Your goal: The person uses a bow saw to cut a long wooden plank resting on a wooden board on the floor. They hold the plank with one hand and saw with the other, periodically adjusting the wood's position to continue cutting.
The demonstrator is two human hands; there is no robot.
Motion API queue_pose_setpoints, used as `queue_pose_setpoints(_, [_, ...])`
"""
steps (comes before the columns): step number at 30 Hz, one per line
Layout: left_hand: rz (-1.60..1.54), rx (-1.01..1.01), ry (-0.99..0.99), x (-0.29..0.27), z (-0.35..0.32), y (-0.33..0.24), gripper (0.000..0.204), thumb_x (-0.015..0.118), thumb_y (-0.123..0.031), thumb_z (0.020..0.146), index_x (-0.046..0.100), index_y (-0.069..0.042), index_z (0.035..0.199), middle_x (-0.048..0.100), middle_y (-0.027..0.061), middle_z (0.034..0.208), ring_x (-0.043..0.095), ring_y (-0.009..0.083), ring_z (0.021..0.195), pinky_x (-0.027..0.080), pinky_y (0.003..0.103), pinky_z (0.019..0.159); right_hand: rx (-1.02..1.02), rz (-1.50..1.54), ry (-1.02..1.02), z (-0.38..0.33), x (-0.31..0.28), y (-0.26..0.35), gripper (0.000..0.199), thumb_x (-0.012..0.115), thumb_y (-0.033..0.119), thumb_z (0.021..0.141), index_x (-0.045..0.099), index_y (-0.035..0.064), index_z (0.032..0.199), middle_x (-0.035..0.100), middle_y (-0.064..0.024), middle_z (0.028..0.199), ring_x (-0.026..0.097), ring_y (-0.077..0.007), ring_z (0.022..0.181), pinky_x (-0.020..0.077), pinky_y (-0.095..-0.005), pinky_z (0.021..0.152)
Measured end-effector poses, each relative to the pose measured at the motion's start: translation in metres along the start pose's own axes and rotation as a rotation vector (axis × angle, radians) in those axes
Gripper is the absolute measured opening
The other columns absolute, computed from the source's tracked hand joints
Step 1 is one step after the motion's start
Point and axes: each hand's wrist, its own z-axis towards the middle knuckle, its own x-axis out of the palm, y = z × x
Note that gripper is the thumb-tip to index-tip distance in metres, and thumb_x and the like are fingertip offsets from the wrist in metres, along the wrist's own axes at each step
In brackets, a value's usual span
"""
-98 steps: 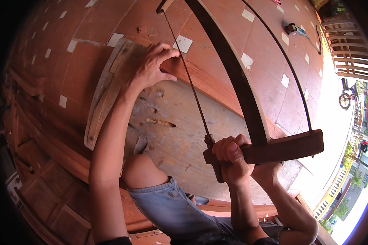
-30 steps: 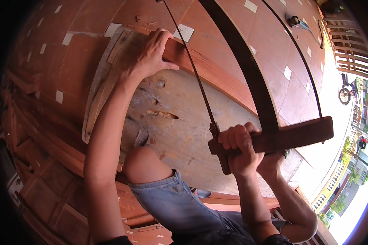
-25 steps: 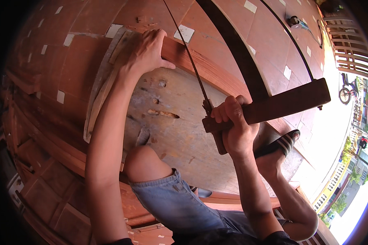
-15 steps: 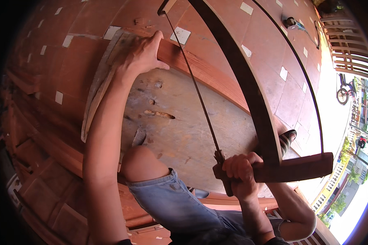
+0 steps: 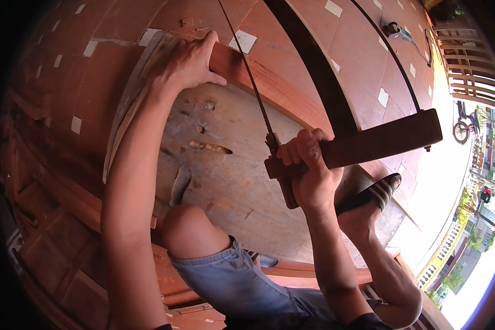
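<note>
My right hand is wrapped round the handle end of a wooden frame saw. Its thin blade runs up and away, crossing above a reddish wooden board; whether the teeth touch the wood I cannot tell. The saw's far end is out of view. At the board's left end my left hand grips it, thumb on the near side, fingers mostly hidden beyond. That board lies along the far edge of a worn wooden bench, which has holes and gouges in its top.
My bent knee rests against the bench's near side, and my sandalled foot is at its right end. More lumber lies at the left. A power tool sits on the tiled floor, near a slatted wooden piece.
My right hand has pushed the saw forward, away from me and slightly left, so its far end has left the view. My left hand stays on the board.
</note>
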Motion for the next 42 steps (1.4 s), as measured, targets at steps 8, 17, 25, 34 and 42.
queue_pose_setpoints(8, [-0.021, -0.126, 0.113, -0.014, -0.006, -0.006, 0.08, 0.1, -0.03, 0.066, 0.045, -0.009, 0.121, 0.069, 0.0221, 0.112, 0.064, 0.0448, 0.113, 0.052, 0.053, 0.093, 0.077, -0.001, 0.054, -0.192, -0.067, 0.078, 0.033, 0.065, 0.027, 0.106, 0.048, 0.0098, 0.084, 0.057, -0.0078, 0.067, 0.055, -0.02, 0.058, 0.0525, -0.0416, 0.067])
queue_pose_setpoints(17, [-0.013, -0.104, 0.122, -0.01, 0.0, -0.007, 0.081, 0.1, -0.032, 0.066, 0.045, -0.009, 0.122, 0.071, 0.0209, 0.111, 0.065, 0.0447, 0.113, 0.052, 0.054, 0.096, -0.018, -0.037, -0.026, 0.022, 0.021, 0.017, 0.032, 0.07, 0.015, 0.103, 0.055, 0.0036, 0.078, 0.055, -0.0053, 0.069, 0.059, -0.0176, 0.065, 0.0525, -0.0367, 0.067])
queue_pose_setpoints(25, [0.042, -0.094, 0.058, -0.016, -0.008, -0.001, 0.082, 0.101, -0.036, 0.062, 0.047, -0.008, 0.118, 0.072, 0.0192, 0.1, 0.069, 0.0406, 0.107, 0.046, 0.05, 0.099, 0.071, -0.054, 0.054, -0.142, -0.052, 0.065, 0.03, 0.06, 0.022, 0.108, 0.046, 0.0077, 0.086, 0.055, -0.0082, 0.068, 0.054, -0.0194, 0.062, 0.0523, -0.0399, 0.07])
queue_pose_setpoints(34, [-0.058, -0.056, 0.043, -0.004, 0.0, -0.002, 0.082, 0.101, -0.032, 0.063, 0.046, -0.008, 0.119, 0.07, 0.0204, 0.109, 0.065, 0.0434, 0.112, 0.046, 0.051, 0.1, -0.086, -0.038, -0.027, 0.005, 0.009, -0.004, 0.028, 0.067, 0.018, 0.104, 0.055, 0.0011, 0.085, 0.059, -0.0089, 0.074, 0.062, -0.0189, 0.069, 0.0532, -0.0364, 0.067])
queue_pose_setpoints(42, [-0.048, -0.144, 0.12, -0.009, -0.007, 0.004, 0.083, 0.1, -0.027, 0.065, 0.043, -0.009, 0.124, 0.067, 0.0219, 0.12, 0.06, 0.047, 0.12, 0.047, 0.054, 0.101, 0.017, -0.067, 0.004, -0.079, -0.031, 0.032, 0.025, 0.063, 0.015, 0.105, 0.051, 0.0038, 0.086, 0.059, -0.0112, 0.072, 0.058, -0.0189, 0.067, 0.0516, -0.037, 0.069])
